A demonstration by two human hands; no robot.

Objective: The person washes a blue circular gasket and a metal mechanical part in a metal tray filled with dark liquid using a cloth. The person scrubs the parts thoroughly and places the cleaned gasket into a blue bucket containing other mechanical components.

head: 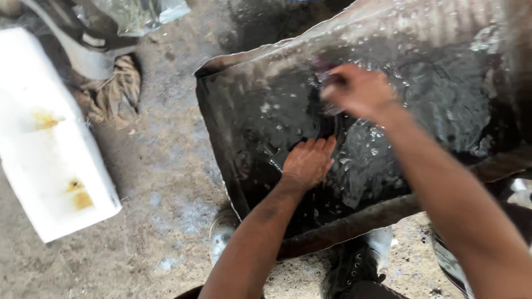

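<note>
A large dark metal tub (221, 138) full of splashing water stands in front of me. My left hand (307, 161) lies flat in the water with its fingers together, pressing on something dark under the surface that I cannot make out. Blurred by motion, my right hand (357, 88) is closed around a small dark purplish thing, perhaps a cloth or scrubber (324, 69), just above the water. Drops of water fly around it.
A white foam box (47, 144) with yellow stains lies on the dirt floor at the left. Behind it are a coil of rope (113, 94) and a plastic bag (138, 14). My shoes (354, 266) stand below the tub's near rim.
</note>
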